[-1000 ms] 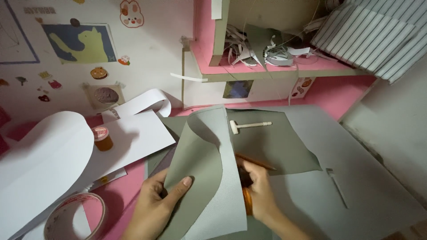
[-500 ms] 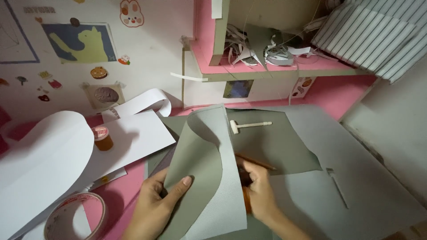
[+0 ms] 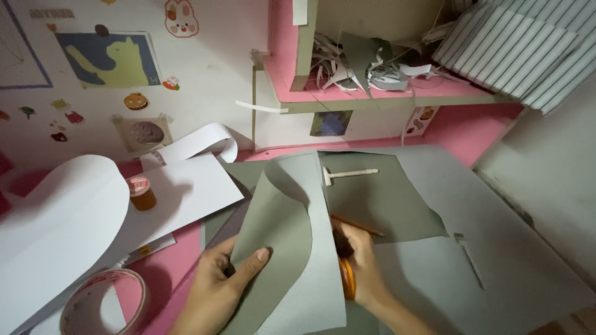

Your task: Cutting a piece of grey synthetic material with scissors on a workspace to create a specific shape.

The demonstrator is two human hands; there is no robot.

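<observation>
I am noting almost nothing changing since earlier: my left hand (image 3: 226, 282) is still pinching the curled grey sheet (image 3: 292, 242) above the surface while my right hand (image 3: 363, 263) is gripping orange-handled scissors (image 3: 346, 273) at its edge.

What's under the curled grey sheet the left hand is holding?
Under the curled grey sheet lies a larger grey sheet on the pink table. The right hand, with orange-handled scissors, is partly tucked behind its edge. The blades are hidden.
</observation>
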